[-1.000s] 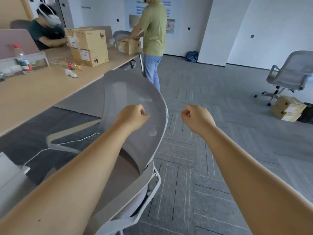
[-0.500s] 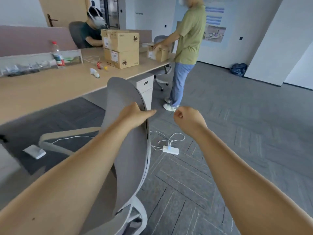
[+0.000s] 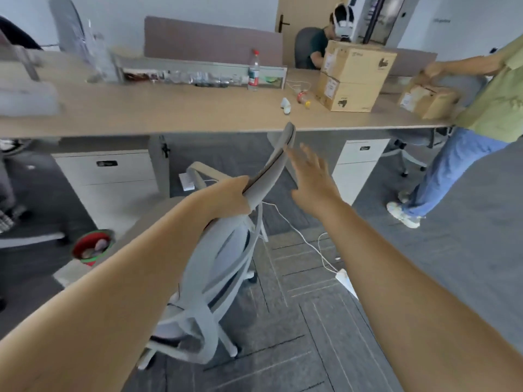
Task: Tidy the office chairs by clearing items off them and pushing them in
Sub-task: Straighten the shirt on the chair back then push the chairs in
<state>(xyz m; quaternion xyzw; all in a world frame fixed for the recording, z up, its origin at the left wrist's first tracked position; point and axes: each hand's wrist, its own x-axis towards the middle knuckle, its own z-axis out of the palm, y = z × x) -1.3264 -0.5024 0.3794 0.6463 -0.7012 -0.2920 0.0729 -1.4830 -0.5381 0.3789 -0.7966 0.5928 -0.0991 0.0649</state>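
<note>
Our left hand (image 3: 230, 198) grips the edge of the chair (image 3: 226, 250) backrest, fingers wrapped around its rim. Our right hand (image 3: 312, 176) hangs open, fingers spread, just beside the backrest's upper edge; contact unclear. The chair is grey, seen edge-on, its top near the desk (image 3: 169, 114) edge, seat toward the desk. White cable (image 3: 297, 236) trails on the carpet behind it. On the desk: stacked cardboard boxes (image 3: 353, 80), a water bottle (image 3: 254, 70). A red bin (image 3: 92, 247) sits at left. A person in a green shirt (image 3: 492, 100) stands at right.
</note>
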